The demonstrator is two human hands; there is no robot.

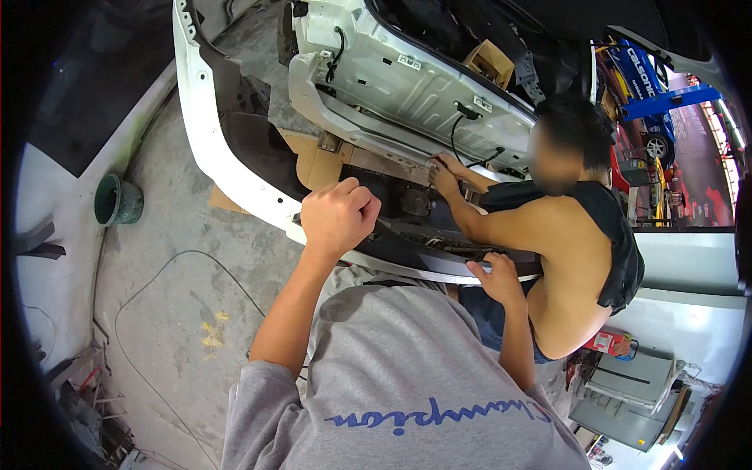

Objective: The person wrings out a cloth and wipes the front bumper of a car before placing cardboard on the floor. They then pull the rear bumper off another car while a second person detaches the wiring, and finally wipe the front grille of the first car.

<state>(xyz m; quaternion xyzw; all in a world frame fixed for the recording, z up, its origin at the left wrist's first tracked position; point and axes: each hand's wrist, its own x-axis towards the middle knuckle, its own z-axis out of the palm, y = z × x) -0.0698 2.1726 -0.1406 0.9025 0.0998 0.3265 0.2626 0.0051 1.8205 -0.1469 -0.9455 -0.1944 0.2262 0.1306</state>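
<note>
Seems they're steadying the bumper (241,177), curving from upper left past centre, beside the car (427,117); I'd say that calls for even support. The left hand (341,218), mid-frame, is balled at its edge, grip underneath hidden; the right hand (500,278), right of centre, lies thumb spread

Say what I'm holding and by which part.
A long, curved white car bumper: your right hand holds its near edge; your left hand is fisted at that edge, grip hidden.

Left hand (338,216) curled; right hand (502,281) bent, thumb apart.
</note>
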